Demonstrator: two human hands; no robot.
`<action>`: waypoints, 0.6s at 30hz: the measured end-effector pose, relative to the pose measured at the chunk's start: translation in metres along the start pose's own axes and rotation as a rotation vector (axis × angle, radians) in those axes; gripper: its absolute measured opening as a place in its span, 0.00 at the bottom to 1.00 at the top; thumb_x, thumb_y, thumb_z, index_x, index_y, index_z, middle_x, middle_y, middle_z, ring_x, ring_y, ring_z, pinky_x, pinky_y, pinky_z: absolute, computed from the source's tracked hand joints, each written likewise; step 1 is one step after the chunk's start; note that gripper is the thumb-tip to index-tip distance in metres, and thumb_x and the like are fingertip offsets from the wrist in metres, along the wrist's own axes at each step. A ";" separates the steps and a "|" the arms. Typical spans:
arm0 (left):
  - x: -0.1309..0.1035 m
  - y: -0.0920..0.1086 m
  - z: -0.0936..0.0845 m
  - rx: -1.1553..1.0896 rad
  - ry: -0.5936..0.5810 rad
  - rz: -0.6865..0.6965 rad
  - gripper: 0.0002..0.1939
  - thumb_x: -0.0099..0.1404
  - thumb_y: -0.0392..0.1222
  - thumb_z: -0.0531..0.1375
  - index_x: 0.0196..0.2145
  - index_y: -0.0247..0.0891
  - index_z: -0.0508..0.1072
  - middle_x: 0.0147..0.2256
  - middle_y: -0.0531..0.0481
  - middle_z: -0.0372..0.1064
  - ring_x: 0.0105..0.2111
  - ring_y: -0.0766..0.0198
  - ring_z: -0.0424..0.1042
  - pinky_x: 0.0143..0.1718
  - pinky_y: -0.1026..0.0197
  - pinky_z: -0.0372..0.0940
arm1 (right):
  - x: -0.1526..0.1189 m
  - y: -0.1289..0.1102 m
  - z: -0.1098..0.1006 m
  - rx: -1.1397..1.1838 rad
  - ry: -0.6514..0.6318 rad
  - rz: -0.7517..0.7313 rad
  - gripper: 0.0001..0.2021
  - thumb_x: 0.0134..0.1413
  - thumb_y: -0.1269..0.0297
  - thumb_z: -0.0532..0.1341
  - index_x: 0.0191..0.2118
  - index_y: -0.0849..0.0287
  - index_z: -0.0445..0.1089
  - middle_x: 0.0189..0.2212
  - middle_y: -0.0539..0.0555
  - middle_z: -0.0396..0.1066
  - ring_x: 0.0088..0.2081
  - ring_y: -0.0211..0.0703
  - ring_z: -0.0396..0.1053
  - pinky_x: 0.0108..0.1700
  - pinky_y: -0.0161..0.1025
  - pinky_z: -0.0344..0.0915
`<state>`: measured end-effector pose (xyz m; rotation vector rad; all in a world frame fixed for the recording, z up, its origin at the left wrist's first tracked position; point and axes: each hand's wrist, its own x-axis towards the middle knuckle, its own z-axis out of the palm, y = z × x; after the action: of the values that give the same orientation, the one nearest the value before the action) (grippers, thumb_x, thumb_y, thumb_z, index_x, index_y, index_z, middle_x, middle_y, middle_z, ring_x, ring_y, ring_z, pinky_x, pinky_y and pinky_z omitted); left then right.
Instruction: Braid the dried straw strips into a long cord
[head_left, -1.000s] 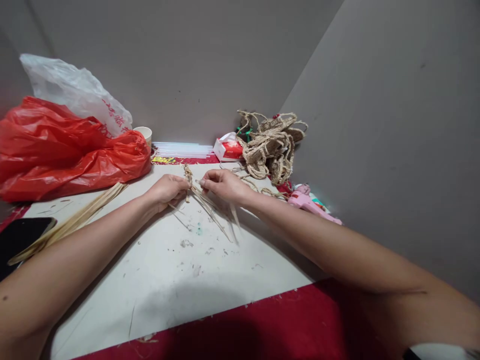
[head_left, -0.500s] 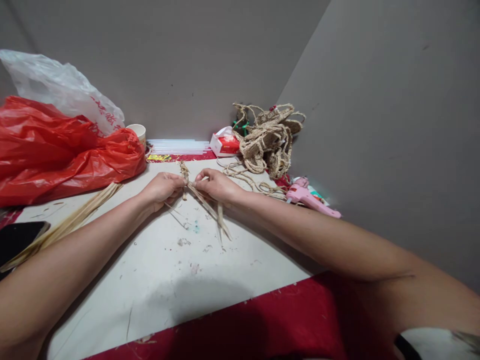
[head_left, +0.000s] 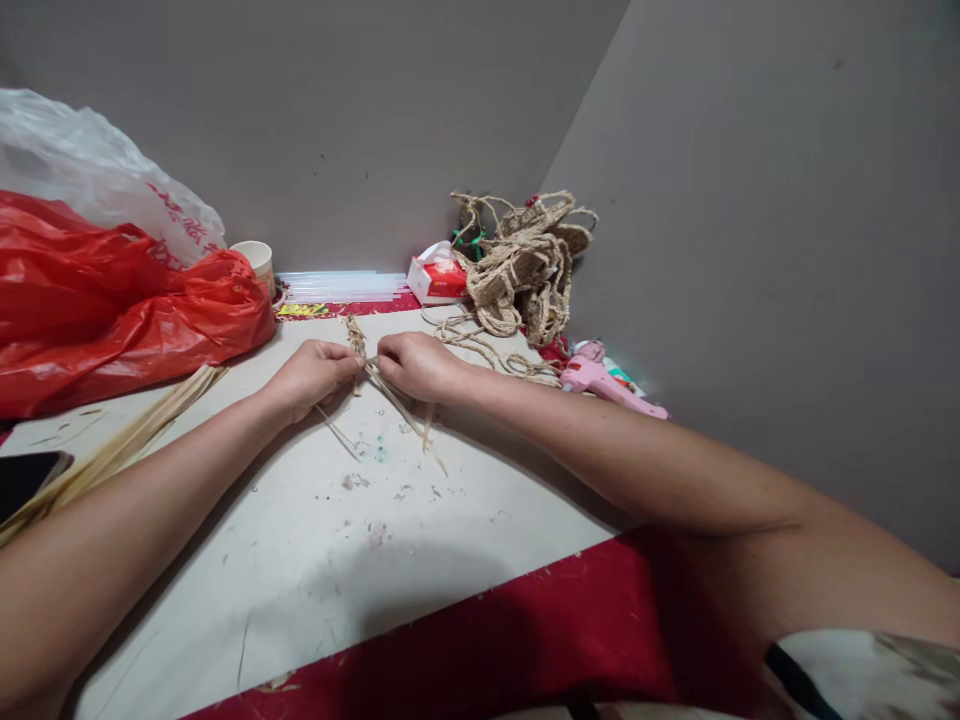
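My left hand (head_left: pixel 319 375) pinches a small work of dry straw-like strips (head_left: pixel 403 414) over the white board. Close against it, my right hand (head_left: pixel 414 365) is closed on the same strips, its fingertips nearly touching those of the left. Loose pale ends hang down below my right hand, and thin strands stick out under my left. A short, frayed, knotted straw piece (head_left: pixel 355 338) stands up just behind the fingertips. The exact spot where the strips cross is mostly hidden by my fingers.
A red plastic bag (head_left: pixel 120 310) and a bundle of long straw strips (head_left: pixel 142 430) lie left, beside a black phone (head_left: pixel 28 478). Behind are a paper cup (head_left: pixel 256 262), glue sticks (head_left: pixel 337 286), a tissue pack (head_left: pixel 437 278), braided straw cord (head_left: pixel 525 270) and a pink glue gun (head_left: pixel 611 384).
The whole view has shifted slightly, so things sit a little farther left. My right hand has turned and its fingers are more curled over the strips. My left hand keeps its pinch.
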<state>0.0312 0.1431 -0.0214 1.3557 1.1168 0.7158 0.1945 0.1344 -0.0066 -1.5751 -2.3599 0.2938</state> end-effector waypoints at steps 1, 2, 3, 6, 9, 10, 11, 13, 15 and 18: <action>0.000 0.000 0.000 0.025 0.006 0.016 0.08 0.54 0.40 0.60 0.23 0.33 0.70 0.12 0.60 0.51 0.11 0.76 0.43 0.14 0.66 0.37 | -0.001 -0.001 -0.001 -0.019 0.007 -0.004 0.11 0.54 0.67 0.51 0.29 0.61 0.70 0.28 0.57 0.71 0.28 0.41 0.61 0.29 0.35 0.50; 0.001 -0.001 0.001 0.049 0.017 0.031 0.08 0.54 0.41 0.60 0.24 0.33 0.71 0.12 0.60 0.51 0.11 0.76 0.44 0.14 0.66 0.37 | -0.001 -0.002 -0.001 -0.027 0.014 -0.008 0.11 0.54 0.67 0.51 0.29 0.61 0.71 0.28 0.57 0.71 0.28 0.41 0.61 0.29 0.36 0.50; 0.001 -0.001 0.001 0.073 0.032 0.047 0.08 0.54 0.41 0.60 0.24 0.32 0.71 0.12 0.59 0.52 0.12 0.76 0.44 0.14 0.67 0.38 | -0.001 -0.003 -0.001 -0.025 0.022 -0.009 0.11 0.54 0.67 0.52 0.29 0.61 0.71 0.27 0.57 0.71 0.28 0.41 0.61 0.29 0.36 0.50; 0.002 -0.003 0.003 0.132 0.086 0.119 0.07 0.54 0.39 0.60 0.23 0.32 0.72 0.14 0.56 0.60 0.14 0.74 0.53 0.17 0.68 0.48 | 0.000 -0.001 0.000 0.087 0.012 0.020 0.10 0.52 0.68 0.54 0.26 0.62 0.70 0.23 0.54 0.67 0.26 0.37 0.59 0.28 0.34 0.51; 0.001 -0.004 0.004 0.224 0.093 0.206 0.09 0.54 0.38 0.58 0.20 0.32 0.71 0.17 0.52 0.65 0.18 0.72 0.59 0.22 0.67 0.54 | 0.001 0.002 -0.001 0.377 -0.107 0.169 0.12 0.54 0.63 0.55 0.24 0.62 0.69 0.16 0.49 0.59 0.19 0.33 0.53 0.22 0.33 0.49; 0.001 -0.004 0.004 0.256 0.086 0.226 0.10 0.55 0.38 0.57 0.19 0.32 0.70 0.17 0.52 0.65 0.18 0.71 0.59 0.23 0.67 0.54 | 0.001 0.004 -0.002 0.495 -0.169 0.240 0.13 0.55 0.62 0.55 0.24 0.62 0.68 0.14 0.47 0.55 0.17 0.32 0.50 0.20 0.32 0.46; 0.001 -0.004 0.004 0.283 0.080 0.241 0.10 0.55 0.38 0.57 0.18 0.33 0.69 0.17 0.52 0.65 0.18 0.71 0.59 0.23 0.67 0.53 | 0.000 0.004 -0.004 0.612 -0.233 0.306 0.14 0.56 0.62 0.54 0.24 0.62 0.68 0.13 0.46 0.52 0.15 0.31 0.47 0.18 0.32 0.43; 0.001 -0.004 0.004 0.314 0.078 0.257 0.11 0.55 0.38 0.56 0.17 0.33 0.69 0.16 0.52 0.64 0.18 0.71 0.58 0.22 0.68 0.53 | -0.002 0.004 -0.009 0.824 -0.346 0.399 0.12 0.56 0.65 0.53 0.23 0.61 0.65 0.12 0.44 0.48 0.13 0.29 0.42 0.15 0.32 0.38; 0.001 -0.004 0.005 0.324 0.086 0.260 0.11 0.55 0.38 0.56 0.18 0.33 0.69 0.16 0.53 0.64 0.18 0.71 0.58 0.22 0.68 0.52 | -0.004 0.001 -0.013 0.995 -0.421 0.437 0.12 0.56 0.70 0.53 0.22 0.62 0.62 0.12 0.43 0.46 0.12 0.27 0.40 0.15 0.30 0.36; 0.002 -0.006 0.006 0.285 0.105 0.262 0.09 0.54 0.38 0.57 0.21 0.32 0.71 0.17 0.54 0.63 0.18 0.72 0.57 0.21 0.68 0.51 | -0.008 -0.005 -0.012 1.193 -0.431 0.462 0.12 0.55 0.73 0.51 0.22 0.61 0.59 0.11 0.41 0.45 0.11 0.26 0.39 0.13 0.28 0.36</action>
<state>0.0368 0.1418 -0.0282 1.7457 1.1689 0.8479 0.1967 0.1255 0.0054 -1.3813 -1.3613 1.8487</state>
